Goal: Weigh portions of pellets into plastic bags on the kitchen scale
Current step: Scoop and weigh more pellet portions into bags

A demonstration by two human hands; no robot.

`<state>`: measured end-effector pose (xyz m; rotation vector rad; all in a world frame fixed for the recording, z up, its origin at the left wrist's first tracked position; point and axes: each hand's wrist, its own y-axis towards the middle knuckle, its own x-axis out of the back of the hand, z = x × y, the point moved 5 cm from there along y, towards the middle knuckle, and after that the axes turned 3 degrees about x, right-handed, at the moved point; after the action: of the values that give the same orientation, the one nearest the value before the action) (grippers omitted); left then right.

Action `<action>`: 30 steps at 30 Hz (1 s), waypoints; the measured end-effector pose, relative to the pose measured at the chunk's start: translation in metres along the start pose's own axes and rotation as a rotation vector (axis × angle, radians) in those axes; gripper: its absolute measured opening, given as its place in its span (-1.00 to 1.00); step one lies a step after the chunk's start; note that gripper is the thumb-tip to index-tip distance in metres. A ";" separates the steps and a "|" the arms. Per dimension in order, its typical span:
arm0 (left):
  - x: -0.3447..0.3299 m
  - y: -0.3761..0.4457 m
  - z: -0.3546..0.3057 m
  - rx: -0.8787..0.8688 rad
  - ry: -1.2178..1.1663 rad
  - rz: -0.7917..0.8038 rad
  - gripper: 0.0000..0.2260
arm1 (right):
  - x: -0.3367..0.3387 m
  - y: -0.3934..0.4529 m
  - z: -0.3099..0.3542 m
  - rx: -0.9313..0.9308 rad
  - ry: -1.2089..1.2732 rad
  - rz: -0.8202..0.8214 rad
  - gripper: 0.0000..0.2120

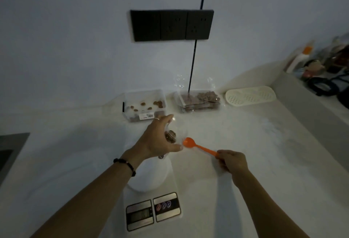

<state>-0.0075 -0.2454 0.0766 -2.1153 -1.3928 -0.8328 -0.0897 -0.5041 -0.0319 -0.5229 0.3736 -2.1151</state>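
Holding a clear plastic bag [174,134] above the far end of the kitchen scale [154,196], the left hand [160,139] has thumb and fingers spread around the bag's mouth; a small clump of brown pellets [171,137] sits inside the bag. Light is dim and the film nearly invisible, so the bag's outline is only roughly traceable, and whether its bottom touches the scale's white platform [149,177] cannot be told. A ring shows on one left finger and a dark beaded bracelet [125,164] circles the left wrist.

Right hand [233,161] is clenched on the handle end of an orange plastic spoon [200,147]. The spoon's bowl points left, just beside the left thumb and the bag's opening; the bowl looks empty.

Scale stands at the near middle of the white countertop [245,143], display and button panel toward the near edge. At the back edge, against the wall, a clear rectangular container [144,104] holds a few scattered pellets. To its right lies a stack of filled clear bags [198,102] with pellets inside. Further right along the back edge lies a cream perforated tray [250,96]. A black socket panel [171,25] is mounted on the wall above, with a dark cord [193,58] running down past it. Assorted bottles and clutter crowd a raised ledge at the far right corner.
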 end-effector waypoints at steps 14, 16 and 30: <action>-0.007 -0.042 -0.024 0.029 -0.027 -0.199 -0.04 | -0.047 -0.072 0.089 0.495 -0.320 0.460 -0.60; 0.000 -0.044 -0.027 0.007 -0.041 -0.239 -0.03 | -0.065 -0.090 0.113 0.527 -0.308 0.560 -0.73; 0.034 -0.035 0.026 0.151 -0.133 -0.292 -0.71 | -0.095 -0.081 0.135 0.443 -0.011 0.567 -0.87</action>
<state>-0.0240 -0.1929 0.0837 -1.9100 -1.8052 -0.6775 -0.0315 -0.3896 0.0997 -0.1412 0.0275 -1.5727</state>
